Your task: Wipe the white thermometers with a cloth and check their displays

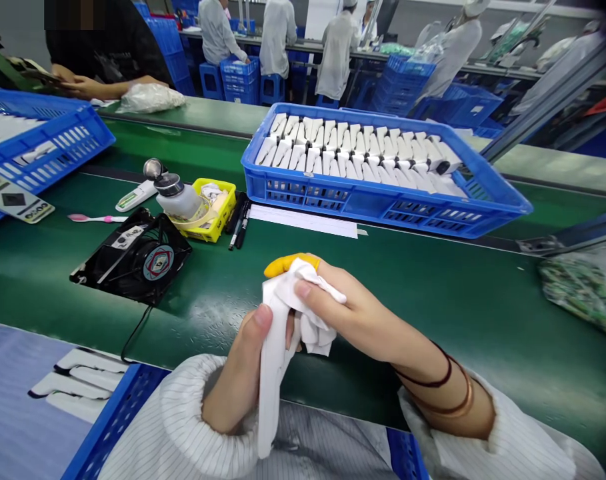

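Observation:
My left hand (241,370) is wrapped round a long white plastic device (270,380), which has a slim body and a second arm splitting off like a handle. It stands nearly upright in front of my body. Against its top end my right hand (353,307) presses a crumpled white cloth (317,333), with the thumb on top. A yellow finger cot (283,264) covers the index finger of that hand. The cloth hides the device's upper end and some of my fingers.
Behind my hands a blue crate (363,200) holds rows of similar white devices. To the left are a black fan (133,257), a pump bottle (175,197), a yellow basket (223,217), markers (240,223) and a pink toothbrush (97,219). Bagged circuit boards (583,293) lie right.

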